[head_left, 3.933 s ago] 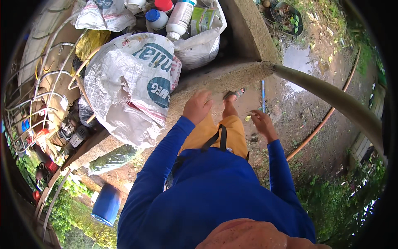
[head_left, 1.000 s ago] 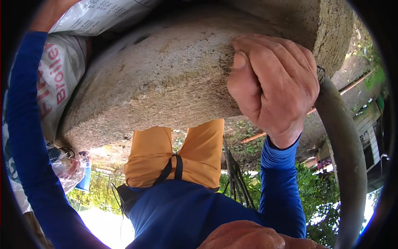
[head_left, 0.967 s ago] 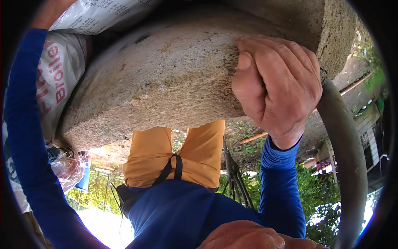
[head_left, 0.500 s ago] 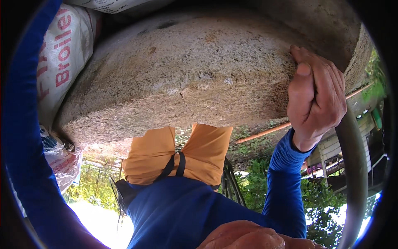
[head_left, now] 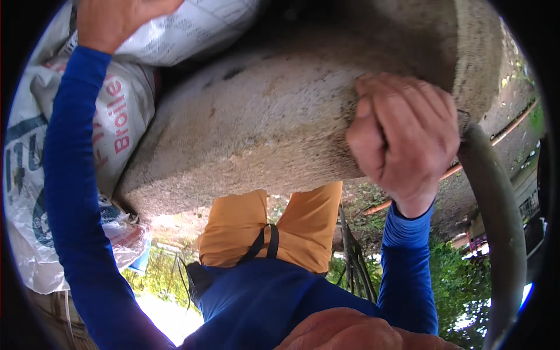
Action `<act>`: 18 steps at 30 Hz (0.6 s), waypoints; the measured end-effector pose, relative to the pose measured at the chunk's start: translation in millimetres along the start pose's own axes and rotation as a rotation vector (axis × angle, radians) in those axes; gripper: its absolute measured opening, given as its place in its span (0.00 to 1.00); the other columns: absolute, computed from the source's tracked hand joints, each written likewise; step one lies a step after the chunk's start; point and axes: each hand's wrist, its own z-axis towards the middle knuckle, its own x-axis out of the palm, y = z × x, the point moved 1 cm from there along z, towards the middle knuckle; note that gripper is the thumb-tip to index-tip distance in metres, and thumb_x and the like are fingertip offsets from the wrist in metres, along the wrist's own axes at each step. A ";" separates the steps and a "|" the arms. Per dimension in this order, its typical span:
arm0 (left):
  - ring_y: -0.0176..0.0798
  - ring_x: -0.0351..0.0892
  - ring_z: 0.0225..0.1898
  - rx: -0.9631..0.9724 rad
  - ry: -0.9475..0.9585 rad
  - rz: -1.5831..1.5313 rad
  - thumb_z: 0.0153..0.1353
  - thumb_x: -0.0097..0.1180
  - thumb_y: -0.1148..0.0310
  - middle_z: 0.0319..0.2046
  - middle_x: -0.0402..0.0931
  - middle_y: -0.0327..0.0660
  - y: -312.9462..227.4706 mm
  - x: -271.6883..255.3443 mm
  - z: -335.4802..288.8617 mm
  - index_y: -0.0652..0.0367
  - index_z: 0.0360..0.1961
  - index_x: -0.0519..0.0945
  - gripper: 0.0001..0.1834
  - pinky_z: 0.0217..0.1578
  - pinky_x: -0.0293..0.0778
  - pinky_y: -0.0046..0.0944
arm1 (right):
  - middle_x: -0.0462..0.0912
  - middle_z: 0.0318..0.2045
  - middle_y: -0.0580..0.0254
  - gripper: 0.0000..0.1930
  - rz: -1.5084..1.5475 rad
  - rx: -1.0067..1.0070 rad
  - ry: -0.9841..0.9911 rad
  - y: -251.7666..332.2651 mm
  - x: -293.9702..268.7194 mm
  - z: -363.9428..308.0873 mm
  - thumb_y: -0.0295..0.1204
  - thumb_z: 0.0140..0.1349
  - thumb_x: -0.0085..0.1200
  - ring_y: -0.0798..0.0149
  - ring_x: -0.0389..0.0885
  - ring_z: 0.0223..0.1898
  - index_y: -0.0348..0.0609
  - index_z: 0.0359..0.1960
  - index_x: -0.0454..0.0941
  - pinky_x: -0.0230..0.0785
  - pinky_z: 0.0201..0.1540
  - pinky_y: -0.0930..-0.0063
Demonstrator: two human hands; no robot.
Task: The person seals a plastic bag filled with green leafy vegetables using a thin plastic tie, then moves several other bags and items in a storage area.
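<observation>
My left hand [head_left: 119, 23] lies over the white printed sacks at the upper left. Its thumb reaches out to the right, while the picture's top edge cuts off the other fingers. Beneath it are a bulging white sack [head_left: 186, 32] and another with red lettering [head_left: 125, 105]. My right hand [head_left: 408, 128], slightly blurred, is closed against a rough grey-brown concrete rim [head_left: 245, 146]. Its fingers are curled and the thumb is bent in; anything inside the fist is hidden. The rim curves from the sacks across to this hand.
A thick grey curved pipe [head_left: 496, 216] runs down just right of my right hand. Crumpled clear plastic [head_left: 125, 230] hangs at the rim's left end. My orange-clad legs [head_left: 233, 227] are behind the rim. Green plants and a thin brown pole [head_left: 513, 122] lie beyond.
My left hand has come into view over the sacks. My right hand has shifted left along the concrete rim, still closed. The view has moved, with the rim and sacks now farther right.
</observation>
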 end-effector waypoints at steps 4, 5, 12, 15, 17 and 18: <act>0.51 0.79 0.34 0.058 -0.161 -0.040 0.39 0.79 0.41 0.33 0.74 0.43 -7.5 26.5 -0.1 0.43 0.59 0.80 0.44 0.30 0.74 0.48 | 0.76 0.21 0.68 0.07 -0.001 0.021 -0.098 -9.0 12.4 -4.5 0.30 0.50 0.62 0.64 0.77 0.26 0.50 0.22 0.74 0.67 0.35 0.69; 0.51 0.79 0.34 0.073 -0.203 -0.055 0.39 0.78 0.40 0.33 0.74 0.43 -12.0 24.3 7.1 0.44 0.59 0.80 0.44 0.31 0.74 0.48 | 0.75 0.21 0.69 0.07 0.000 0.039 -0.077 -8.2 6.2 -3.8 0.30 0.50 0.62 0.64 0.77 0.25 0.50 0.22 0.74 0.67 0.35 0.68; 0.60 0.75 0.52 0.108 -0.242 -0.088 0.39 0.77 0.37 0.47 0.74 0.52 -9.8 -2.1 27.2 0.48 0.61 0.77 0.48 0.47 0.74 0.55 | 0.75 0.20 0.66 0.08 -0.033 0.145 0.049 2.6 -22.5 17.3 0.32 0.51 0.62 0.62 0.76 0.26 0.50 0.19 0.75 0.67 0.33 0.66; 0.62 0.73 0.56 0.070 -0.151 -0.139 0.43 0.76 0.38 0.54 0.73 0.52 -13.1 -12.8 33.2 0.49 0.61 0.76 0.46 0.59 0.66 0.65 | 0.78 0.21 0.64 0.10 -0.048 0.227 0.098 5.3 -27.8 29.1 0.36 0.54 0.61 0.58 0.79 0.26 0.48 0.19 0.77 0.69 0.33 0.62; 0.64 0.70 0.59 -0.012 0.072 -0.183 0.49 0.73 0.40 0.61 0.70 0.54 -22.6 -27.7 36.2 0.49 0.62 0.76 0.43 0.65 0.56 0.72 | 0.80 0.21 0.62 0.12 -0.039 0.298 0.133 5.5 -28.3 35.7 0.38 0.57 0.60 0.56 0.80 0.27 0.47 0.20 0.79 0.71 0.33 0.60; 0.64 0.66 0.63 -0.107 0.213 -0.169 0.52 0.71 0.43 0.65 0.66 0.56 -34.5 -43.5 36.6 0.48 0.62 0.77 0.39 0.65 0.55 0.74 | 0.81 0.22 0.60 0.13 -0.031 0.335 0.152 6.7 -27.0 37.7 0.39 0.58 0.59 0.55 0.81 0.27 0.46 0.20 0.80 0.72 0.33 0.59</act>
